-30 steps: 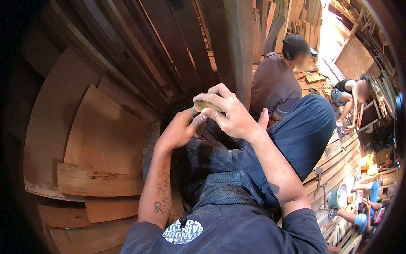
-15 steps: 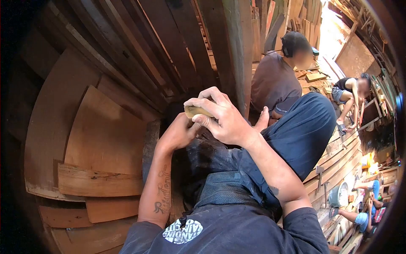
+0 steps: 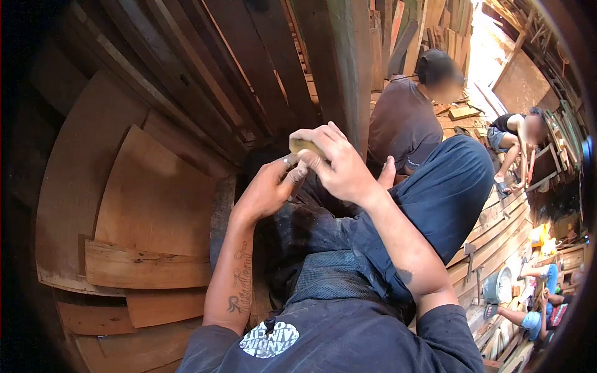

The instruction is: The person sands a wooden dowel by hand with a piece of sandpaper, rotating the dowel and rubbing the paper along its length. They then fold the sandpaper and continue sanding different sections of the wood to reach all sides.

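Note:
In front of my crossed legs, my right hand (image 3: 341, 163) is closed around a tan folded piece (image 3: 303, 146) that looks like sandpaper. Its fingers curl over the top and the thumb presses from below. My left hand (image 3: 266, 189) meets it from the left, thumb and forefinger pinched together just under the tan piece. What sits between the left fingers is hidden by the hands; I cannot make it out. Both hands are close together above the dark trousers (image 3: 311, 230).
Wooden panels (image 3: 155, 193) lean at the left, and upright planks (image 3: 249, 62) stand ahead. A person in a dark shirt (image 3: 407, 118) sits close at the right. Another person crouches farther off (image 3: 516, 133). A bucket (image 3: 497, 285) stands on the plank floor.
My right hand has slid a little right and upward with the tan piece, which now shows less. My left thumb and fingers have come more into sight.

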Action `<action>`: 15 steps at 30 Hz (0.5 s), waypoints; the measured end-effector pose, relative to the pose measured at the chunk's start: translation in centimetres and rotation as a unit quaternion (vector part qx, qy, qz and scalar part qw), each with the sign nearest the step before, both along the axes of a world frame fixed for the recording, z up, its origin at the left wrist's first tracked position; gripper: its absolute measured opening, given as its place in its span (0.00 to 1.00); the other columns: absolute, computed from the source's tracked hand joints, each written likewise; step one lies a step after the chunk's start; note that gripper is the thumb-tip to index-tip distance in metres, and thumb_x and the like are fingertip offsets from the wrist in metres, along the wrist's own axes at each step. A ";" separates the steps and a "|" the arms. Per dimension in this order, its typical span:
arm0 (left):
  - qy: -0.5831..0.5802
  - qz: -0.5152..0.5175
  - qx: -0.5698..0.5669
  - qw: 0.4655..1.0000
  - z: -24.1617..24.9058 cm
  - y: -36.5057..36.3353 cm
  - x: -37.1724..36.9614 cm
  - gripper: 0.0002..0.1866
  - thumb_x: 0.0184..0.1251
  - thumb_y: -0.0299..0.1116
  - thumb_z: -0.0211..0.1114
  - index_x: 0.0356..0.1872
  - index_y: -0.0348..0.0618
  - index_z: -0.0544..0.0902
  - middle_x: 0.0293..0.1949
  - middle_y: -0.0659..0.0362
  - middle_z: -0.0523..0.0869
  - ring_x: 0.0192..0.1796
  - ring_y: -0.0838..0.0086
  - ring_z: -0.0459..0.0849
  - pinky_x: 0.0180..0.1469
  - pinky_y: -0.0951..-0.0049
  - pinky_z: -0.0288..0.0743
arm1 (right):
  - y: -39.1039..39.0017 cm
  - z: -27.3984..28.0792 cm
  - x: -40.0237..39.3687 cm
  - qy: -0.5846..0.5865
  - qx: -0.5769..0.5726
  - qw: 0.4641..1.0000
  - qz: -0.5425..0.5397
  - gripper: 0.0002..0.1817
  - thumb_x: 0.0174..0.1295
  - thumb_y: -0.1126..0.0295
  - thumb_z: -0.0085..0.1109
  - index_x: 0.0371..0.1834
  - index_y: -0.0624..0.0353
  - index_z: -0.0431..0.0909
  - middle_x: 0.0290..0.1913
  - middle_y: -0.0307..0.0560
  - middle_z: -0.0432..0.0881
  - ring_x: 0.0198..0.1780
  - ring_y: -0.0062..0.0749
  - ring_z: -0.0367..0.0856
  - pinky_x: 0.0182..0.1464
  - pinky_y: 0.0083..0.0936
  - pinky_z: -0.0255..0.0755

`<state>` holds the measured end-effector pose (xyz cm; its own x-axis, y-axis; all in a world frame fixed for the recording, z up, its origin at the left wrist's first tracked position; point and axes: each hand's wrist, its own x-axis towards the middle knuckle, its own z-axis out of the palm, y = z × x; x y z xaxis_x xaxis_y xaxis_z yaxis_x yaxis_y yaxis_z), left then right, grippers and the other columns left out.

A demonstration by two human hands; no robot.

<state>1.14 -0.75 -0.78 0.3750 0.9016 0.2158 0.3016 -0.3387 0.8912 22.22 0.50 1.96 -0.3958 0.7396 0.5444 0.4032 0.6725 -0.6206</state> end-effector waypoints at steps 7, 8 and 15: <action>0.014 -0.013 -0.050 0.999 -1.0 -0.2 -0.5 0.22 0.90 0.46 0.67 0.57 0.31 0.86 0.36 0.51 0.90 0.38 0.69 0.82 0.46 0.60 0.81 | -0.8 0.6 -0.5 -0.013 0.064 0.996 0.052 0.18 0.82 0.68 0.64 0.71 0.61 0.84 0.58 0.56 0.88 0.62 0.53 0.88 0.68 0.42 0.81; 0.010 -0.009 -0.029 0.999 -0.8 -0.2 -0.4 0.22 0.91 0.46 0.67 0.56 0.30 0.86 0.36 0.51 0.89 0.37 0.70 0.81 0.45 0.61 0.81 | -0.5 0.6 -0.2 -0.010 0.046 0.998 0.047 0.18 0.83 0.67 0.64 0.70 0.62 0.84 0.59 0.56 0.88 0.62 0.52 0.88 0.68 0.42 0.81; 0.023 -0.016 -0.067 0.997 0.3 -0.4 -0.1 0.22 0.91 0.46 0.66 0.54 0.30 0.86 0.35 0.51 0.88 0.37 0.70 0.81 0.45 0.61 0.81 | -1.1 1.0 -0.1 0.040 -0.047 0.997 0.056 0.18 0.85 0.65 0.63 0.70 0.64 0.86 0.58 0.56 0.89 0.61 0.49 0.90 0.66 0.40 0.82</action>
<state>1.05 -1.12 -0.52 0.4112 0.9084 0.0760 0.3346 -0.2280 0.9144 22.14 -0.61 2.94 -0.4362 0.7428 0.5079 0.2751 0.6475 -0.7106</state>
